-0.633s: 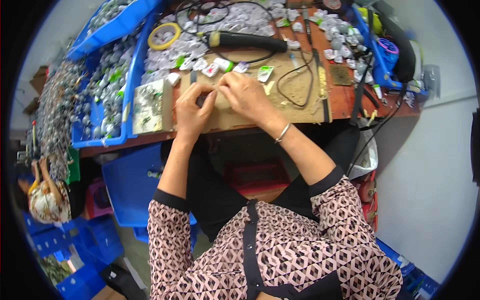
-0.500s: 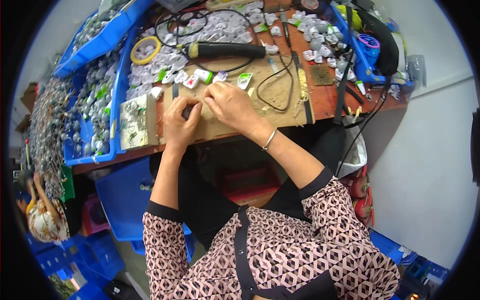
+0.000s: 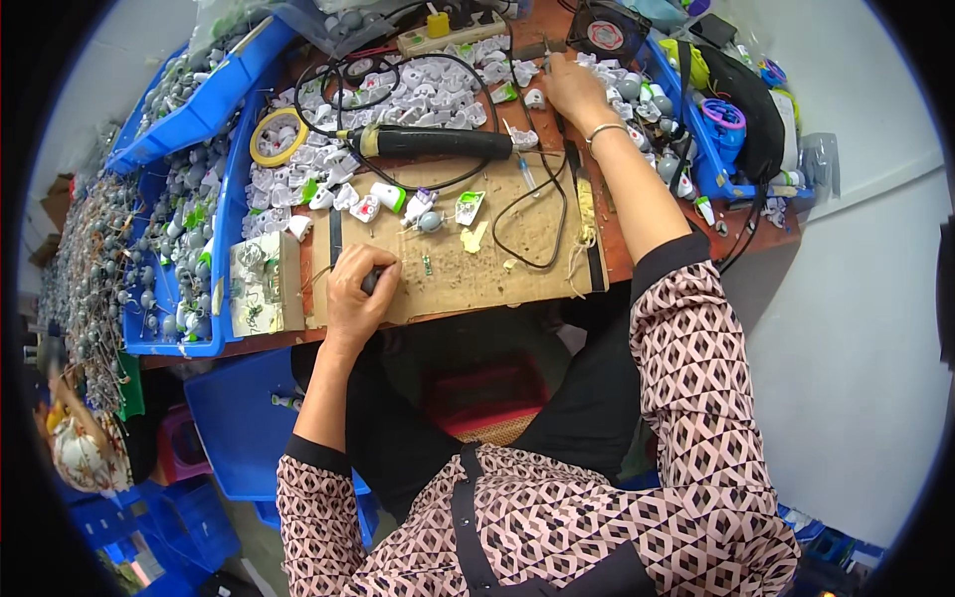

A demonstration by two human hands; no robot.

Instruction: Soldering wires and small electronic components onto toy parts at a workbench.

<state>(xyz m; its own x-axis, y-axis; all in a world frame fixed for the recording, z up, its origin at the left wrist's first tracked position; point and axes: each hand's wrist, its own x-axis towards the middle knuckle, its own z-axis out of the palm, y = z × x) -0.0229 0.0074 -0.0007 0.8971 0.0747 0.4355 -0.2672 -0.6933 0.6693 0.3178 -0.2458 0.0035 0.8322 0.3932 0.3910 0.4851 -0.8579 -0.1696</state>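
Gripping a dark piece (image 3: pixel 374 280), the left hand (image 3: pixel 355 296) rested near; the right hand (image 3: pixel 578 92) was far, its grip unclear.

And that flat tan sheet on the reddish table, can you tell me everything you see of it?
The flat tan sheet looks like cardboard, scattered with dark specks. A black strip crosses it near each end. It lies at the near edge of the reddish table. A small green circuit board and part of a thin black cable rest on it; the left hand is over its left end, contact unclear.
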